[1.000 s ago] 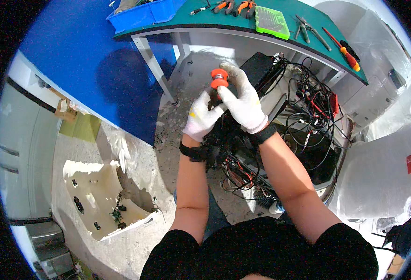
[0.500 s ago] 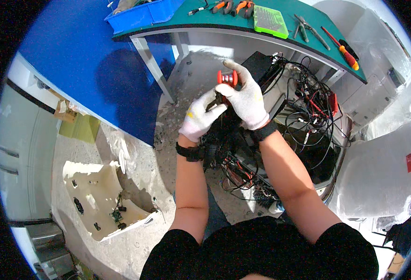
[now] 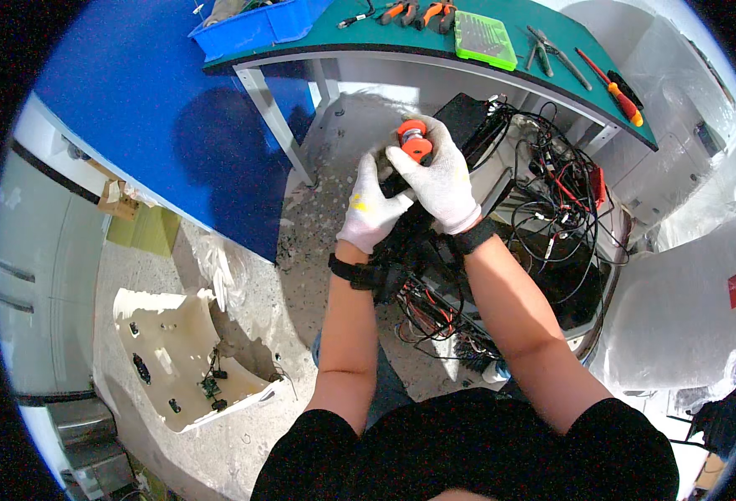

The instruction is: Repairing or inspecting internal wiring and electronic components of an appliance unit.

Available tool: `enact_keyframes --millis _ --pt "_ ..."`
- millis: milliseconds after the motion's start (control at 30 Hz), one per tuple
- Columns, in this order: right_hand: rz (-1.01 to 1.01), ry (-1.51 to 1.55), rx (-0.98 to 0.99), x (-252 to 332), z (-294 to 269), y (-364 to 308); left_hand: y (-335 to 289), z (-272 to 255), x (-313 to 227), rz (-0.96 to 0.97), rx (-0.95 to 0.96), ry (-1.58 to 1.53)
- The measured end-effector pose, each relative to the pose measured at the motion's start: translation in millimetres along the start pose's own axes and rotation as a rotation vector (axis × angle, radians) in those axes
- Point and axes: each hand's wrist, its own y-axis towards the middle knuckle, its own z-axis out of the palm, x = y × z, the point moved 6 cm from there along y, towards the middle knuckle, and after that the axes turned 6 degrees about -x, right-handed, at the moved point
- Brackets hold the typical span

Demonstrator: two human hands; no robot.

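Note:
Both my hands wear white gloves and meet over an opened machine full of wires (image 3: 552, 217) on the floor. My right hand (image 3: 439, 179) grips an orange-handled tool (image 3: 414, 140), its round orange end pointing up. My left hand (image 3: 370, 209) is closed around a dark part (image 3: 393, 185) just below the tool; how the tool meets the part is hidden by my fingers. Black straps circle both wrists.
A green-topped workbench (image 3: 435, 42) stands ahead with a blue bin (image 3: 255, 25), a green parts box (image 3: 485, 37), pliers and a red screwdriver (image 3: 614, 83). A blue wall panel (image 3: 134, 108) is at left. A white plastic cover (image 3: 176, 359) lies on the dusty floor at lower left.
Both hands have stayed together over the machine, shifting slightly. The orange tool's end has turned in my right hand while the left keeps its hold below it.

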Motion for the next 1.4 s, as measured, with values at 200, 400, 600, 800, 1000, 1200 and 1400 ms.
enact_keyframes --millis 200,400,600,800,1000,1200,1400 --pt "0.005 0.287 0.017 -16.1 2.3 1.7 1.1 3.9 -1.1 -0.239 0.219 -0.05" --pt "0.005 0.155 0.017 -7.3 5.2 -2.6 3.0 3.9 4.2 -0.014 -0.062 0.054" --pt "-0.222 0.019 -0.036 6.8 4.8 -4.9 5.1 12.9 19.4 -0.015 0.052 0.083" --pt "-0.134 -0.025 -0.074 11.3 1.4 -7.0 0.7 -1.4 -19.4 0.194 0.105 0.419" --pt "-0.192 0.034 0.013 15.6 3.9 -8.5 0.0 -1.8 4.0 -0.096 0.301 0.133" --pt "0.014 -0.031 -0.108 -2.7 -5.5 -3.9 -1.0 13.4 -16.3 0.101 0.149 0.293" --pt "0.06 0.3 0.126 -13.6 6.0 -2.5 -2.7 6.3 -11.9 0.047 0.249 0.212"
